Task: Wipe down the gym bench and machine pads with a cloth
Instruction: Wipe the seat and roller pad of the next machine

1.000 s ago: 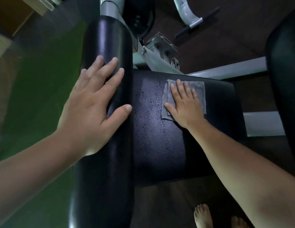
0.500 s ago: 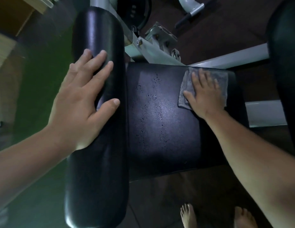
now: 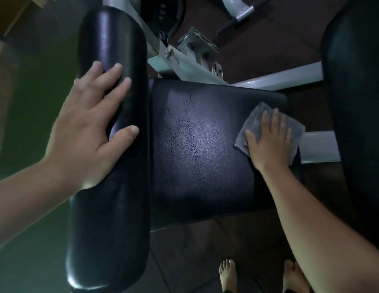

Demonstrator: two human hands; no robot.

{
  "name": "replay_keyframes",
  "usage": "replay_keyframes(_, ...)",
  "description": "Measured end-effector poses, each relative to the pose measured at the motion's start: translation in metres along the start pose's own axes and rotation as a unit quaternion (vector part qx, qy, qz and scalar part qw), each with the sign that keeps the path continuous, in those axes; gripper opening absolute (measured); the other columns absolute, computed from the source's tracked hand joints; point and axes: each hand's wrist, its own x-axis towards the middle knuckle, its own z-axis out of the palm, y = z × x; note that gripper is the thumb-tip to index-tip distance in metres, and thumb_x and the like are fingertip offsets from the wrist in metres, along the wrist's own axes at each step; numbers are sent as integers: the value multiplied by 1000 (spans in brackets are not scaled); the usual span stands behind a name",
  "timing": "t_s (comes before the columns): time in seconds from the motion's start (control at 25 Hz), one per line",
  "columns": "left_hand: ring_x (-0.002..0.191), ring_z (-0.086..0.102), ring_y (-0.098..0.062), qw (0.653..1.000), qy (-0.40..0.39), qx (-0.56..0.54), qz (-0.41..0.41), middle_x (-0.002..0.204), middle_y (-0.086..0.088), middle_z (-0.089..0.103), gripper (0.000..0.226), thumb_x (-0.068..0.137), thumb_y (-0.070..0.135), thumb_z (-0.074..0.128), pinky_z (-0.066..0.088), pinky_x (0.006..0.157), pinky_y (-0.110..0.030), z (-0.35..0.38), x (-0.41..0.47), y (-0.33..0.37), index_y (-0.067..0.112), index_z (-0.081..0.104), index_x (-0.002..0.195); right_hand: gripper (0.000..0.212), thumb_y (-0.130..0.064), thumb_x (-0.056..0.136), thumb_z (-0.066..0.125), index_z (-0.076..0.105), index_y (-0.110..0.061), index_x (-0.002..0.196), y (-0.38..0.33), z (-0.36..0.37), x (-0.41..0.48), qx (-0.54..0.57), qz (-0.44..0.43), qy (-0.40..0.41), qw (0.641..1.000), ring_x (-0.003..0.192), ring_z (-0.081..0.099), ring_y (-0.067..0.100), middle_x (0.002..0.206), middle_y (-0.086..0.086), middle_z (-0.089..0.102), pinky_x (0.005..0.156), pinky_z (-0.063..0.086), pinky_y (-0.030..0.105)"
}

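Black vinyl roller pad [image 3: 112, 208] nearest us: our left hand [image 3: 89, 132] lies flat on it, fingers straight, gripping nothing, just bracing. Our right hand [image 3: 269, 140] presses the grey cloth [image 3: 256, 117] flat, fingers extended, no pinch. Change: cloth has swept from mid-left across the flat padded surface [image 3: 205, 176] to its right edge, one corner past it. A streak of droplets [image 3: 188, 127] still sits mid-surface, left of the swept band, so we judge a return stroke is needed. Far right, the tall pad [image 3: 357, 102] is not yet reached.
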Motion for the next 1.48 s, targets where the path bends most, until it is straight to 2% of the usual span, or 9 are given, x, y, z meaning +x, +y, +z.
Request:
replay_keyframes(0.12, 159, 16, -31, 1000, 3, 1, 7, 168, -7, 30, 74, 94, 46, 50, 16, 126, -57, 0, -1, -1, 6, 42, 156, 82, -68, 101, 17, -4, -22, 166, 12, 11, -33, -10, 16, -6, 1000, 160, -7, 27, 174, 7, -8, 129, 2, 50)
replay_keyframes(0.32, 159, 16, -29, 1000, 4, 9, 5, 168, -5, 30, 74, 94, 47, 49, 11, 129, -43, 1, 0, -1, 7, 42, 157, 85, -68, 99, 14, 6, -16, 166, -9, -8, 59, 34, 29, 16, 999, 160, 2, 32, 174, 13, 4, 128, 10, 56)
replay_keyframes(0.52, 159, 15, -28, 1000, 2, 8, 0, 168, -3, 29, 74, 94, 47, 49, 12, 129, -50, 0, 1, 0, 9, 42, 157, 81, -67, 102, 14, 0, -20, 166, 19, 17, -63, 6, 17, -2, 1000, 160, 0, 28, 174, 8, -2, 128, 4, 50)
replay_keyframes(0.76, 158, 18, -31, 1000, 13, 8, 12, 167, -7, 32, 73, 94, 46, 51, 16, 127, -53, 2, 2, -4, 7, 43, 156, 82, -68, 101, 18, 0, -22, 166, 16, 3, 3, 15, 47, -5, 999, 160, -7, 26, 174, 6, -7, 129, 5, 52)
replay_keyframes(1.0, 157, 18, -30, 1000, 16, 11, 4, 167, -7, 31, 75, 93, 49, 50, 13, 129, -45, 2, 2, -3, 7, 43, 156, 81, -66, 102, 15, -1, -19, 166, 32, 39, -123, -28, 0, -2, 1000, 160, 0, 29, 174, 9, -3, 129, 7, 54)
replay_keyframes(1.2, 157, 18, -30, 1000, 22, 9, -3, 167, -8, 32, 75, 94, 49, 50, 12, 129, -44, 3, 2, -1, 8, 44, 156, 83, -65, 102, 20, 4, -16, 166, 2, 37, -119, -24, 29, 0, 999, 160, 0, 32, 174, 12, 0, 127, 12, 58)
replay_keyframes(1.24, 157, 19, -30, 1000, 24, 11, -1, 167, -8, 32, 75, 94, 49, 50, 14, 129, -46, 2, 2, 0, 7, 44, 156, 83, -64, 101, 23, 5, -16, 166, -25, 43, -129, -11, 14, -3, 1000, 160, 0, 33, 173, 13, -1, 127, 10, 58)
replay_keyframes(1.36, 158, 16, -28, 1000, 10, 12, -7, 168, -5, 30, 76, 94, 51, 48, 12, 129, -44, 0, 1, 1, 9, 42, 157, 83, -66, 102, 21, -7, -20, 165, -96, 62, -172, -14, -159, -63, 985, 158, -20, 28, 172, 9, -18, 128, -5, 52)
replay_keyframes(1.48, 159, 13, -25, 1000, 1, 13, -16, 169, -2, 28, 76, 95, 52, 46, 10, 129, -40, -2, 0, 3, 11, 40, 159, 80, -70, 102, 15, -8, -26, 165, -79, 50, -114, -18, -226, -48, 973, 159, -15, 26, 173, 5, -14, 129, 4, 53)
